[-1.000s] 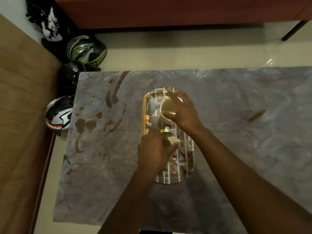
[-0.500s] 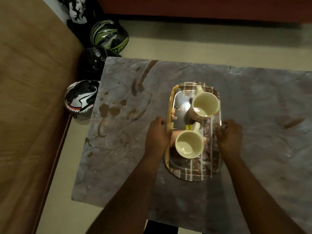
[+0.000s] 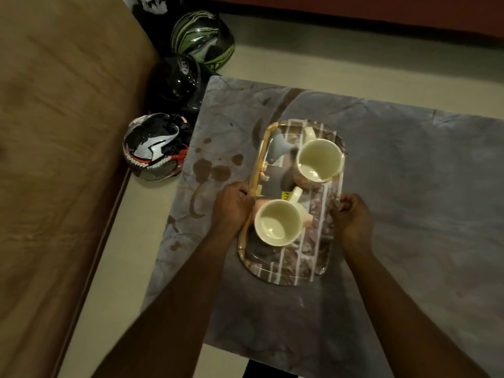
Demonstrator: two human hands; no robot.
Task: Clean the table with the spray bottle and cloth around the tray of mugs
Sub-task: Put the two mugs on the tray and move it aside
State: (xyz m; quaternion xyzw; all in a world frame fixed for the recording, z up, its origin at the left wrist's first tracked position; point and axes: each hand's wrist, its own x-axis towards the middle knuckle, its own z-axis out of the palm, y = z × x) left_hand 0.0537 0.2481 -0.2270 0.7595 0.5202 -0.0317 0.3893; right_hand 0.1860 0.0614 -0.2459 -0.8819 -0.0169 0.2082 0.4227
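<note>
The tray [image 3: 289,271] sits between both hands. Left hand [image 3: 231,207] fingers curl over its left rim; right hand [image 3: 351,214] fingers clamp its right rim.

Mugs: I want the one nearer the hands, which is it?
The near mug, between left hand and right hand; the far mug sits beyond.

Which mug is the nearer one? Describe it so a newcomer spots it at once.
On the grey marbled table sits a brick-patterned rectangular tray, gripped at both sides by the left hand and right hand. Between them stands the nearer cream mug; unlike the farther cream mug, its handle carries a yellow sticker.
</note>
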